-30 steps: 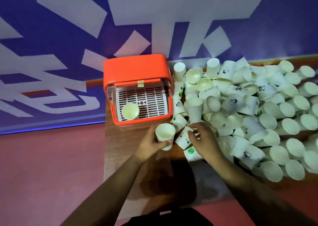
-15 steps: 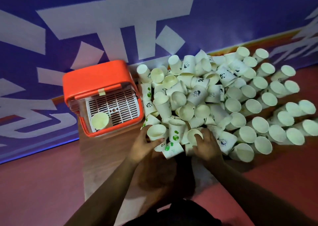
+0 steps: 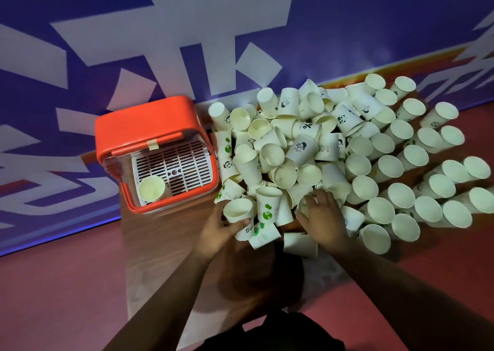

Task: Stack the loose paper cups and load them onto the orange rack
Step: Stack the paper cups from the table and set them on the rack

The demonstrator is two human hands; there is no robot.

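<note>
Left hand point(image 3: 217, 230) is closed round a paper cup point(image 3: 238, 210) at the near left edge of the pile point(image 3: 294, 150), with the fingers curled about the cup's wall. The right hand point(image 3: 324, 223) is laid palm down on the near side of the pile, its fingers bent in among the cups. Whether a cup is gripped there cannot be told.

The pile is spread over the right part of the wooden table point(image 3: 160, 243), starting just beside the orange rack point(image 3: 149, 120). Its left part is jumbled, with cups lying on their sides and pointing all ways. On the right, rows of cups point(image 3: 401, 163) are set with their mouths toward the camera. Between the two hands a green-printed cup point(image 3: 268, 203) is stood upright, close beside the paper cup. A fallen cup point(image 3: 300, 245) is lying on its side at the near edge, just below the right hand.

The paper cup is held mouth up, with its long axis close to upright. Its base is hidden behind the hand and the neighbouring cups.

The rack is placed left of the pile, against the blue wall point(image 3: 347, 29). A white slotted tray point(image 3: 181, 160) is fitted inside it. A single cup point(image 3: 151, 189) is seated at the tray's near left corner, mouth toward the camera. A strip of tape point(image 3: 153, 144) is stuck on the rack's front bar.
</note>
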